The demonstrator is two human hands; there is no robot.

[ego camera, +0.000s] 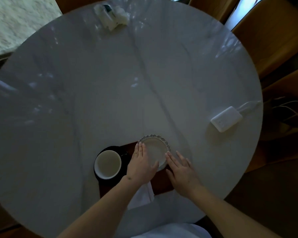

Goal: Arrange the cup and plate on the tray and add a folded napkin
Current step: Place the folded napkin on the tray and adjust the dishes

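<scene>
A small white plate (pixel 154 148) with a scalloped rim rests at the far right corner of a dark brown tray (pixel 163 185) near the table's front edge. My left hand (pixel 141 163) lies on the plate's left side with its thumb over the rim. My right hand (pixel 181 167) touches the plate's right edge with fingers extended. A white cup (pixel 108 164) stands on a black saucer (pixel 100 176) at the tray's left end. A white napkin (pixel 142 194) lies under my left wrist, partly hidden.
The round white marble table (pixel 110 83) carries a white power adapter (pixel 226 119) with cable at the right edge and a crumpled white packet (pixel 111 16) at the far side. Tan chairs (pixel 268 36) stand around the right side.
</scene>
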